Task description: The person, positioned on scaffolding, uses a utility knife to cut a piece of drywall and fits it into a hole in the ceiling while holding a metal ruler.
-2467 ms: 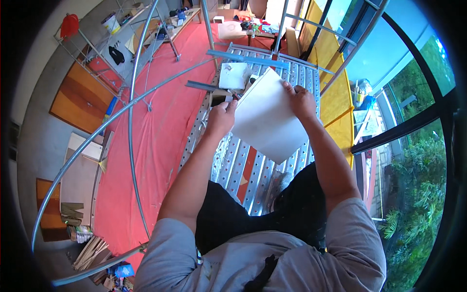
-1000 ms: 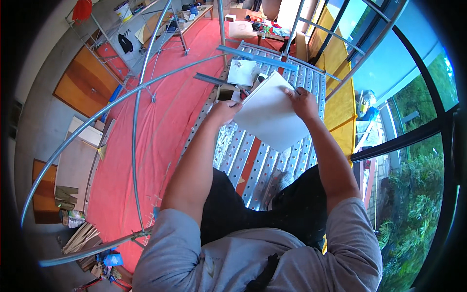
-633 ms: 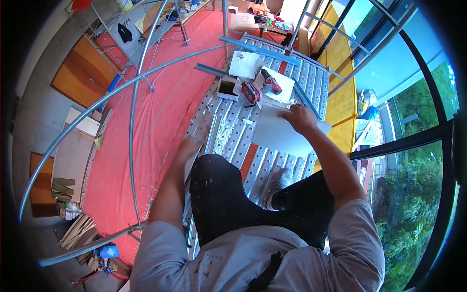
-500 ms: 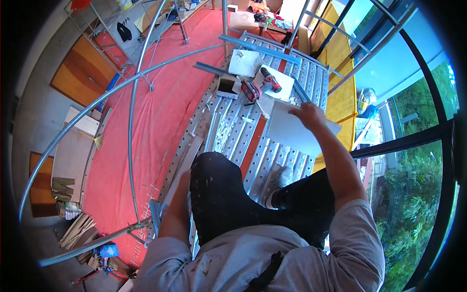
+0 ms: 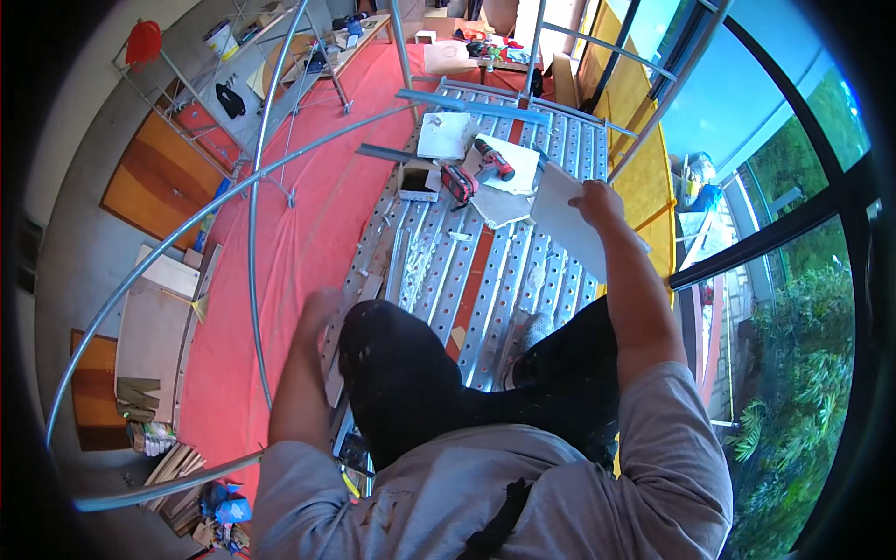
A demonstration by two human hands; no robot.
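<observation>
One pale panel [image 5: 566,217] is held by the right hand [image 5: 599,200], fingers closed at its edge. Left hand [image 5: 323,304] is blurred near the knee [image 5: 381,329]; grip unreadable.

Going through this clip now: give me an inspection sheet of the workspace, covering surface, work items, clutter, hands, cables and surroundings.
Surface: perforated metal platform, with pale smears and scraps.
Work items: white board, held at the platform's right side.
Clutter: red-and-black power drill, open box, white offcut and metal channel toward the platform's far end.
Hands: right hand grips the white board by its edge; left hand is blurred beside the left knee, hold unclear.
Cables: nothing seen.
Surroundings: red sheeting and curved metal tubes left; yellow sheeting and windows with greenery outside right.
</observation>
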